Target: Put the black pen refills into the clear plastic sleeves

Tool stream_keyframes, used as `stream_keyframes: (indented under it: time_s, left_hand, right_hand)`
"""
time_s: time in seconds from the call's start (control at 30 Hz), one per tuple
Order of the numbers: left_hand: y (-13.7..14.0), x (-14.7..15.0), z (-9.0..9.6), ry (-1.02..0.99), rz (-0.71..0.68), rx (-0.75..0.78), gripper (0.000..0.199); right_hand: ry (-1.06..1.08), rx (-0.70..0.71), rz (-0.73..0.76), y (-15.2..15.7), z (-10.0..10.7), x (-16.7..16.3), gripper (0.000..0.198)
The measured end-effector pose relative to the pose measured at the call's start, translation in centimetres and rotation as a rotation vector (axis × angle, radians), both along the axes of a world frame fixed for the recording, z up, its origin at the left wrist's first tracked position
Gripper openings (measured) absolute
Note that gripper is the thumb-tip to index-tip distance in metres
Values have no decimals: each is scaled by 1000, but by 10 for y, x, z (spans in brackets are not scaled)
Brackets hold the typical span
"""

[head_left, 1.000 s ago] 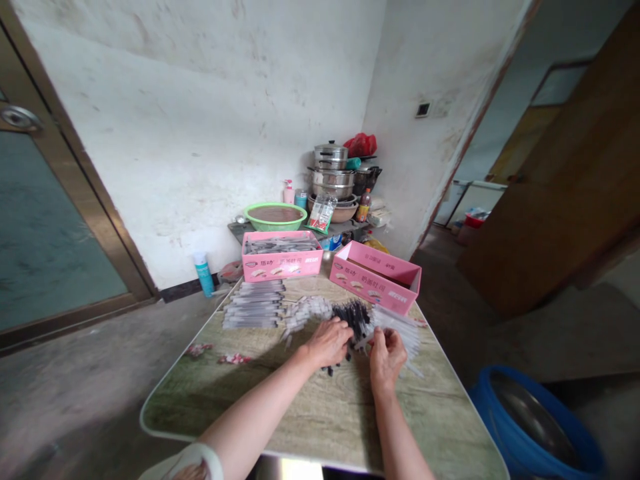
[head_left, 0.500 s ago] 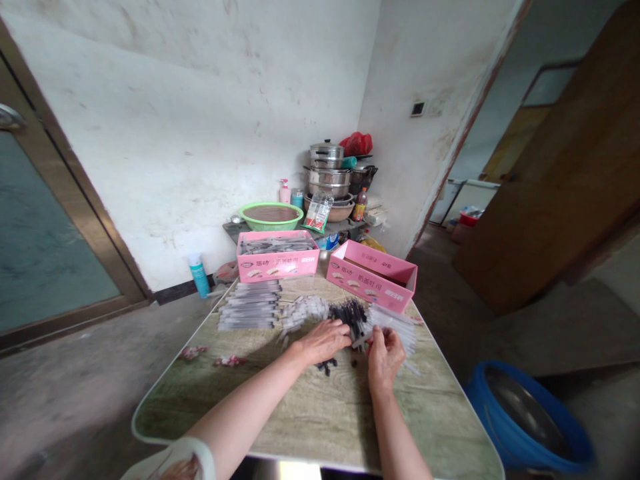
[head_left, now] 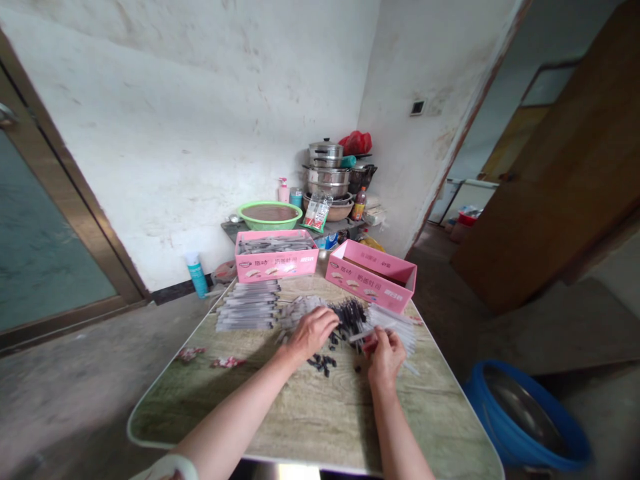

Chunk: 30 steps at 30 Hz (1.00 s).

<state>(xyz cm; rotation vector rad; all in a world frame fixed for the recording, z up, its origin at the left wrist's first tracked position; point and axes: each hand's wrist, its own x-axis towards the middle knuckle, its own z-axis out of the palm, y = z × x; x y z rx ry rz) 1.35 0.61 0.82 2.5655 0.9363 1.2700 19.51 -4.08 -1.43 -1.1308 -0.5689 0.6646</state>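
My right hand [head_left: 387,355] pinches a translucent pen barrel [head_left: 361,335], which points to the left. Under and beyond that hand lies a pile of clear pen barrels [head_left: 400,324]. My left hand [head_left: 311,333] is closed over the edge of a heap of small white pieces [head_left: 299,308]; its fingertips are drawn together, and anything between them is too small to make out. Just past these fingertips is a bunch of thin black pen parts [head_left: 353,313]. Small black plugs [head_left: 323,363] lie loose on the table between my hands. At the left, barrels with dark ends [head_left: 249,307] are stacked in rows.
A pink box [head_left: 277,265] filled with pens stands at the table's [head_left: 310,413] back left, and another pink box [head_left: 373,285] at the back right. Behind them are a green basin [head_left: 270,223] and stacked pots [head_left: 327,177]. A blue tub [head_left: 530,420] stands right of the table.
My left hand has drawn back to the left from the black parts toward the white heap, uncovering more black plugs. The right hand stays almost in place, still with the barrel.
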Motion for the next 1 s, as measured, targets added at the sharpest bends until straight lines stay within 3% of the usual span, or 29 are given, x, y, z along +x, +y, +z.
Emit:
stream_keyframes:
  time_s: [0.13, 0.23, 0.3, 0.77, 0.9, 1.0]
  left_hand:
    - [10, -13, 0, -671, 131, -361, 13]
    - [16, -19, -6, -1036, 51, -645, 27]
    - [17, -20, -9, -1140, -11, -756, 32]
    - [13, -18, -14, -1204, -124, -859, 30]
    - [11, -15, -15, -1152, -134, -880, 27]
    - [10, -12, -18, -984, -104, -858, 24]
  right_hand:
    - [211, 50, 167, 1, 5, 0, 30]
    - [272, 66, 240, 1, 7, 0, 26]
    - [291, 68, 246, 1, 8, 0, 24]
    - [329, 89, 239, 3, 3, 4, 26]
    - [320, 94, 270, 2, 4, 3, 25]
    - [317, 93, 297, 2, 6, 1, 25]
